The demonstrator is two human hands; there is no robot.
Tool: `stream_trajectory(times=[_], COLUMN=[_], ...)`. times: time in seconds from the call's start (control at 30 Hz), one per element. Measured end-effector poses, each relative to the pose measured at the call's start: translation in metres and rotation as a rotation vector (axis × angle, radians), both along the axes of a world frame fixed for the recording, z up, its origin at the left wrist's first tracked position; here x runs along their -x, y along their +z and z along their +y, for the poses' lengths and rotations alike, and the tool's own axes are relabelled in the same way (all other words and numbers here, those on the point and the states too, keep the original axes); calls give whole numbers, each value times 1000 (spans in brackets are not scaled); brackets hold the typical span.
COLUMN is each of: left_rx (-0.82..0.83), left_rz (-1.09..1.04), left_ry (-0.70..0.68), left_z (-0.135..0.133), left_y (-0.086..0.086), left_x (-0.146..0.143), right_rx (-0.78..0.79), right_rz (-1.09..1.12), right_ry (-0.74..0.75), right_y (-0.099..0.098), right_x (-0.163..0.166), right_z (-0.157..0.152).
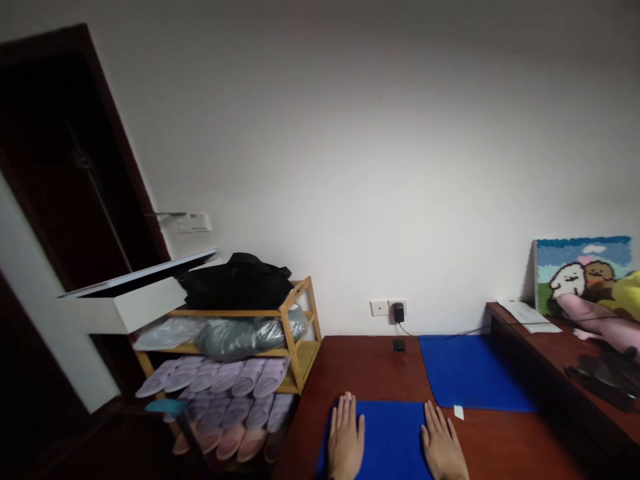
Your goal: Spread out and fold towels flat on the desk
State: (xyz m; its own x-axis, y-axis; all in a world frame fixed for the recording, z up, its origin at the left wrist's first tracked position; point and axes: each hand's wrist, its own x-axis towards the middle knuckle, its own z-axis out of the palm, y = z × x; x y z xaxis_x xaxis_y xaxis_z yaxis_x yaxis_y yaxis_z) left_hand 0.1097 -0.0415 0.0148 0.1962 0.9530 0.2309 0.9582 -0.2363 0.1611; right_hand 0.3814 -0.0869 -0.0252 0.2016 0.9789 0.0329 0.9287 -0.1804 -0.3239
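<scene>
My left hand (pixel 346 440) lies palm down with its fingers stretched out, on the left side of a blue cloth (pixel 390 437). My right hand (pixel 442 443) rests flat at the cloth's right edge, fingers slightly spread. Neither hand grips anything. The cloth lies flat on a reddish-brown wooden table (pixel 373 367), and its near part runs out of the frame. Just beyond it to the right is a second blue cloth (pixel 473 373), with a small white tag (pixel 459 413) at its near edge.
A wooden shoe rack (pixel 296 360) with lilac slippers (pixel 247 378) and a black bag (pixel 237 283) stands left of the table. A black plug (pixel 399 312) with a cable sits in the wall socket. On a raised ledge at right lie a pink plush toy (pixel 595 317) and a dog picture (pixel 583 270).
</scene>
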Motion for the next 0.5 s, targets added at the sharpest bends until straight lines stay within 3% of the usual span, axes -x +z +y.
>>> stream_trajectory(times=[0.17, 0.27, 0.37, 0.5], left_rx=[79, 148, 160, 148], left_rz=[-82, -66, -2, 79], left_ry=[-335, -376, -329, -135], left_z=[-27, -33, -30, -31], left_y=[-19, -27, -27, -21], left_x=[-99, -116, -83, 8], right_rx=[-8, 5, 14, 12], right_rz=[-11, -17, -3, 13], right_ry=[16, 21, 8, -2], right_y=[14, 18, 20, 22], right_x=[2, 2, 2, 1], right_z=[-3, -3, -2, -5])
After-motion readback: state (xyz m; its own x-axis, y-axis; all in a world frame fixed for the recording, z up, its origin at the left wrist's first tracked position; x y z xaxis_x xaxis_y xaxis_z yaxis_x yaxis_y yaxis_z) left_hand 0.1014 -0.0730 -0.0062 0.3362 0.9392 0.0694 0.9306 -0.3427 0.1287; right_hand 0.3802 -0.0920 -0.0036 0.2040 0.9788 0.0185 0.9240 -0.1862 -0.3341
